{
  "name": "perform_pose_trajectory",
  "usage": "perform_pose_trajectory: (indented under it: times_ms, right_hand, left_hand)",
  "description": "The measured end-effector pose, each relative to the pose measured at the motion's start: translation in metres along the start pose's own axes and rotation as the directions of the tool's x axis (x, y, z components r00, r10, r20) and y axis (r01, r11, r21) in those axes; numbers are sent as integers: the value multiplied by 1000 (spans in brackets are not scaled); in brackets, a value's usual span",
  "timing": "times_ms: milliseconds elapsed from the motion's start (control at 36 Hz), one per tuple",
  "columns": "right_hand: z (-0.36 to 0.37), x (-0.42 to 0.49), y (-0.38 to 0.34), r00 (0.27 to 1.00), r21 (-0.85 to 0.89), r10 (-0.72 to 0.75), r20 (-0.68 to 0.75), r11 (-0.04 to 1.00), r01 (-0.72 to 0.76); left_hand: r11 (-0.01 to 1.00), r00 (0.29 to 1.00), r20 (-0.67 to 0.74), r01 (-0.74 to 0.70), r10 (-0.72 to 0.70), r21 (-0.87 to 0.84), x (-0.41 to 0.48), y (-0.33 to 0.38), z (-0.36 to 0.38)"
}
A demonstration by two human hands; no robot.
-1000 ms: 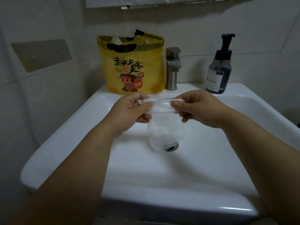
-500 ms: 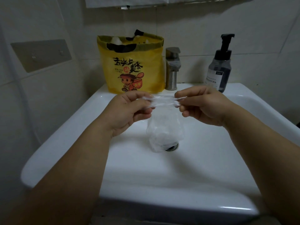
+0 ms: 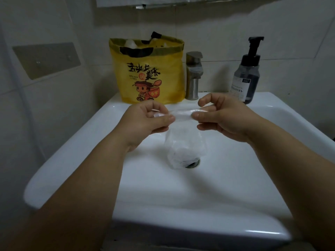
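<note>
A small clear plastic bag [image 3: 184,145] hangs over the white sink basin [image 3: 226,178], its bottom holding something whitish just above the drain [image 3: 194,163]. My left hand [image 3: 146,120] pinches the left end of the bag's top edge between thumb and fingers. My right hand [image 3: 223,116] pinches the right end. The top edge is stretched flat between the two hands.
A yellow printed bag [image 3: 146,73] with items inside stands on the sink's back ledge at left. A metal faucet [image 3: 194,75] is behind the hands. A dark pump bottle [image 3: 246,73] stands at back right. Tiled walls close in at left and behind.
Both hands have shifted a little farther apart and slightly up, pulling the bag's top edge tauter. The bag still hangs over the drain.
</note>
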State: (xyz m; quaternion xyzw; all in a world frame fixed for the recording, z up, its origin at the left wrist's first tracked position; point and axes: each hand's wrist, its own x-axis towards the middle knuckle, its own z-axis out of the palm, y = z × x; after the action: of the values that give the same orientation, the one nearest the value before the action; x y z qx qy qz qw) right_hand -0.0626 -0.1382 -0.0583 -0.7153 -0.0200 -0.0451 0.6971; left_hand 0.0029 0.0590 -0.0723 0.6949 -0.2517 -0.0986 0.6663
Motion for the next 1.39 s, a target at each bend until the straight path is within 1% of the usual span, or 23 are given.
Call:
perform_pose_trajectory:
  times_ms: [111, 194, 250, 278, 333, 389, 472, 556, 611, 667, 722, 750, 778, 833, 861, 889, 972, 1056, 1111, 1194, 1250, 1306, 1389]
  right_hand:
    - [1, 0, 0, 997, -93, 61, -43, 994, -65]
    - [0, -2, -2, 989, -167, 146, 36, 976, -138]
    - [1, -4, -3, 980, -270, 181, 84, 951, -153]
    - [1, -5, -2, 980, -347, 178, 83, 928, -139]
    - [2, -6, 0, 985, -519, 160, 62, 848, -105]
    - [3, -6, 0, 989, -613, 135, 54, 786, -74]
    - [2, -8, -3, 994, -589, 86, 62, 807, -33]
    - [2, -9, -5, 996, -597, 19, 89, 801, 38]
    - [6, -9, -5, 996, -568, -21, 90, 820, 69]
    - [12, -9, -4, 997, -524, -47, 56, 849, 69]
    - [19, -8, -2, 997, -490, -75, 21, 869, 76]
    - [23, -8, -1, 996, -470, -87, 18, 879, 85]
    - [27, -7, 0, 995, -445, -98, 21, 890, 98]
    - [36, -5, 4, 992, -390, -124, 27, 912, 125]
    - [40, -4, 5, 991, -375, -131, 18, 918, 128]
    - [43, -3, 7, 991, -372, -132, 4, 920, 124]
    - [47, -3, 12, 990, -400, -138, -8, 908, 124]
    - [47, -5, 15, 991, -446, -123, 46, 885, 131]
    - [49, -5, 14, 991, -456, -120, 52, 880, 131]
    - [49, -3, 11, 991, -417, -135, 21, 899, 131]
    - [47, -2, 9, 994, -432, -109, 14, 896, 104]
    - [43, -3, 8, 997, -462, -79, 7, 884, 74]
    - [38, -3, 9, 998, -454, -57, -1, 890, 51]
  left_hand:
    - [997, 999, -38, -36, 38, 64, 1, -2, 1]
    - [995, 999, -19, -38, 40, 90, 1, -2, 2]
    - [992, 999, 13, -34, 32, 125, 0, -3, 1]
    - [989, 999, 30, -29, 24, 146, 0, -3, 1]
    - [987, 998, 55, -11, 2, 163, -1, -3, 1]
    - [992, 998, 68, 5, -14, 130, 0, -2, 0]
    - [998, 996, 78, 47, -44, -31, 1, 0, -2]
    - [980, 996, 65, 72, -61, -186, 3, 2, -1]
    - [957, 999, 16, 53, -51, -286, 6, 2, -1]
    - [919, 999, -30, 19, -34, -393, 7, 4, 2]
    - [877, 999, -12, 27, -37, -480, 9, 2, 5]
    - [872, 998, 27, 67, -62, -484, 9, 0, 9]
    - [894, 993, 79, 118, -92, -433, 8, -3, 12]
    - [961, 967, 211, 185, -140, -208, 4, -8, 24]
    - [973, 955, 252, 191, -154, -127, 1, -10, 32]
    - [977, 953, 254, 192, -163, -93, 0, -12, 38]
    - [980, 973, 169, 174, -156, -99, 2, -11, 44]
    - [986, 985, 105, 145, -137, -76, 5, -11, 39]
    - [991, 990, 84, 116, -111, -61, 5, -11, 37]
    - [987, 995, 64, 83, -75, -140, 8, -7, 32]
    - [978, 997, 6, 77, -77, -193, 12, -4, 26]
    - [983, 995, -49, 75, -85, -169, 14, -4, 20]
    - [993, 987, -137, 76, -88, -89, 14, -6, 15]
